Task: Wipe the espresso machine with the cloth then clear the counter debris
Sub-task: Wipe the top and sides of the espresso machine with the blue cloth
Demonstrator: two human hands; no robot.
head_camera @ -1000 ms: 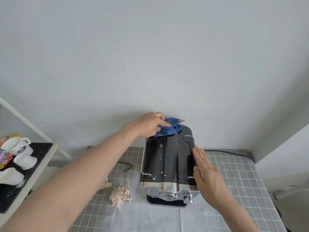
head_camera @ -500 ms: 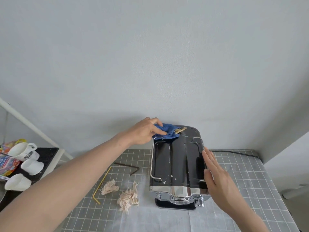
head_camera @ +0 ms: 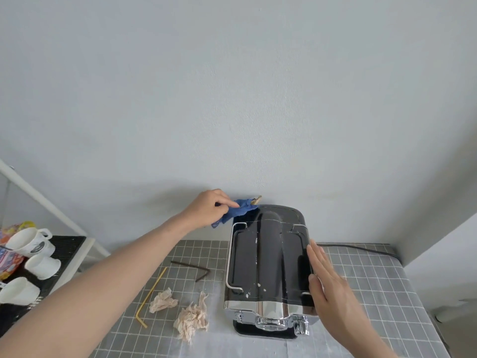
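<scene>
The black and chrome espresso machine (head_camera: 268,262) stands on the grey grid-patterned counter (head_camera: 374,293), seen from above. My left hand (head_camera: 209,209) grips a blue cloth (head_camera: 241,209) at the machine's back left corner, near the wall. A small tan scrap (head_camera: 256,200) sticks out beside the cloth. My right hand (head_camera: 325,282) lies flat with straight fingers against the machine's right side. White specks dot the machine's top. Two crumpled tan paper wads (head_camera: 163,302) (head_camera: 192,321) lie on the counter left of the machine.
A yellow bent straw (head_camera: 151,297) and a dark bent straw (head_camera: 192,268) lie on the counter near the wads. White cups (head_camera: 28,241) sit on a black rack at the far left. A black power cord (head_camera: 361,249) runs behind the machine to the right.
My left hand has drawn the blue cloth leftward, off the machine's back top edge toward its left corner. The view shifted, moving everything rightward in frame. My right hand stays on the machine's side.
</scene>
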